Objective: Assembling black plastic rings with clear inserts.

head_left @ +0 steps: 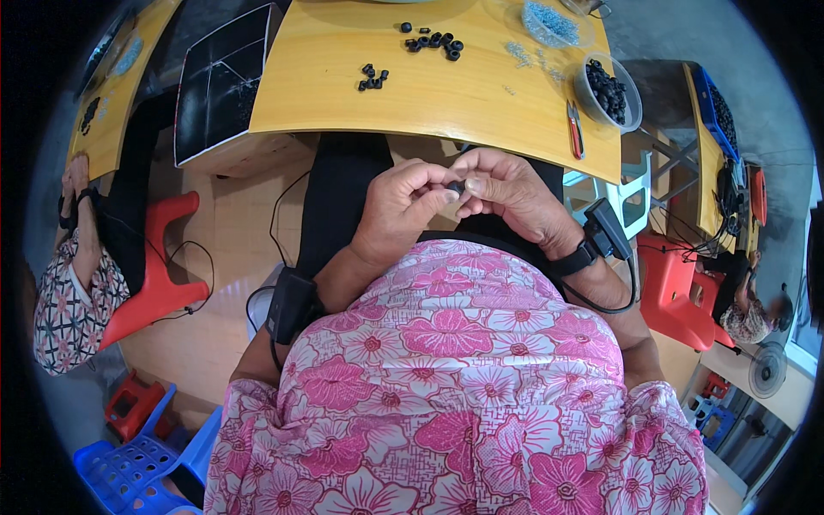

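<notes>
Both hands meet over my lap, just off the table's near edge. A small black plastic part (456, 186) sits between their fingertips. My left hand (396, 206) pinches it from one side with thumb and forefinger. From the other side, the thumb and fingers of my right hand (512, 197) close on it; whether they also hold a smaller piece is hidden. On the table (326, 43) lie a small group of black parts (372, 79) and a looser cluster of bigger black parts (435, 40) beyond it.
At the table's right stands a clear tub of black parts (608, 90), with red-handled snips (575, 130) beside it. Behind is a bowl of blue pieces (552, 24), small clear pieces (518, 53) scattered nearby. A black-lined box (221, 81) adjoins the left edge. Co-workers sit at both sides.
</notes>
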`<state>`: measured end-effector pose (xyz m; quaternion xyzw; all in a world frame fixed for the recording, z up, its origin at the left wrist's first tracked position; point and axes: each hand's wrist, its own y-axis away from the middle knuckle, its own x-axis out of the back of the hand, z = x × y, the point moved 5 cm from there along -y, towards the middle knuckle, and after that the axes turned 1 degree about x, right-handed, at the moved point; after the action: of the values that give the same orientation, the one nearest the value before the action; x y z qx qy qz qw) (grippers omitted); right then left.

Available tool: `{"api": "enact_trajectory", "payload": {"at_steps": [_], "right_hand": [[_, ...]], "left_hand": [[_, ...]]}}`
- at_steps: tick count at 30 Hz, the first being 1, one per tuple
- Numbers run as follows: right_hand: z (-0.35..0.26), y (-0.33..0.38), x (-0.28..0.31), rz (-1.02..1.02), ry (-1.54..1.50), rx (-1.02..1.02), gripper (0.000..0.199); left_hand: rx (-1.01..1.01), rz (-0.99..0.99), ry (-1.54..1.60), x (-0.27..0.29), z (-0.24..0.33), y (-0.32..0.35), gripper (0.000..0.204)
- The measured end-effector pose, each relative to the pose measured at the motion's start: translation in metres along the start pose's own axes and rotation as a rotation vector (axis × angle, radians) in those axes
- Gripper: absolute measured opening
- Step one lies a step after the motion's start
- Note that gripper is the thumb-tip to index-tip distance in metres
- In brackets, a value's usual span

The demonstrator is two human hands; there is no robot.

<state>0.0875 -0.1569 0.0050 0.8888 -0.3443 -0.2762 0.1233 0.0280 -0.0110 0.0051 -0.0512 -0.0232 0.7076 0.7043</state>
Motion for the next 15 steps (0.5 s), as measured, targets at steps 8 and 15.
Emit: {"api": "enact_trajectory", "payload": {"at_steps": [8, 15], "right_hand": [[-0.007, -0.001, 0.006, 0.033, 0.159, 0.214, 0.01], [-0.014, -0.001, 0.007, 0.061, 0.32, 0.223, 0.01]], "left_hand": [[0.112, -0.008, 0.144, -0.002, -0.011, 0.003, 0.014], [0.159, -0.017, 0.154, -0.002, -0.02, 0.004, 0.017]]}}
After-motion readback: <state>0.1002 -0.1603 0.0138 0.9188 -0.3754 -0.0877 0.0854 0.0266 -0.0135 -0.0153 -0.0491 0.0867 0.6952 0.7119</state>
